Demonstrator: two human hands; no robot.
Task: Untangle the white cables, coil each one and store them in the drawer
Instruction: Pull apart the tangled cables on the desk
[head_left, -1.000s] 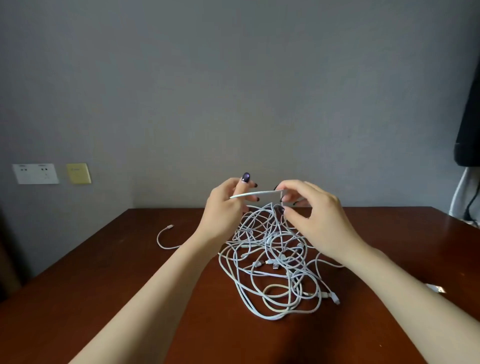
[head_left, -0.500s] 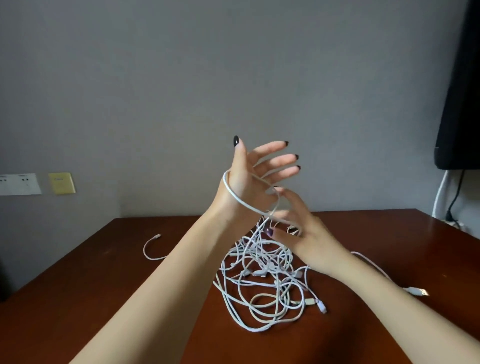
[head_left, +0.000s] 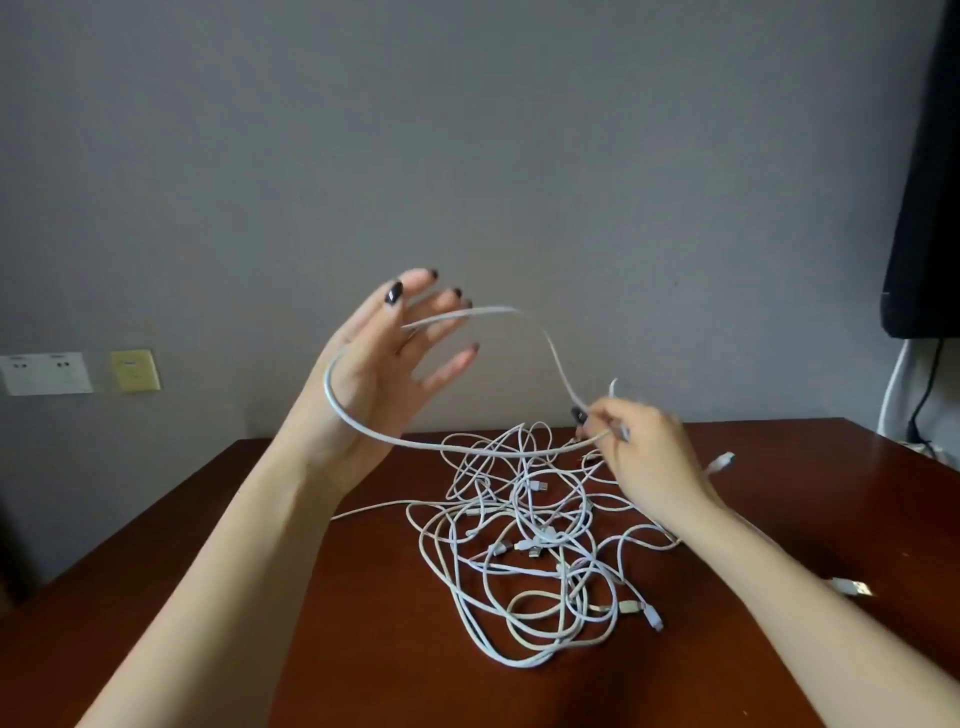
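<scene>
Rightward goes the right hand (head_left: 644, 460), pinching a thin white cable (head_left: 457, 451) looped round the open-fingered left hand (head_left: 382, 364) above the tangled white heap (head_left: 524, 551).

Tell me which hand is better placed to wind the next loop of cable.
Right. The right hand pinches the cable just above the tangle, free to carry it round. The left hand is raised with fingers spread, the loop passing round it, gripping nothing.

Grey wall (head_left: 519, 130) bkgd, socket (head_left: 45, 373) & yellow plate (head_left: 134, 370) left of left hand (head_left: 382, 364), brown table (head_left: 104, 623) below, black screen (head_left: 924, 208) rt of right hand (head_left: 649, 462)
</scene>
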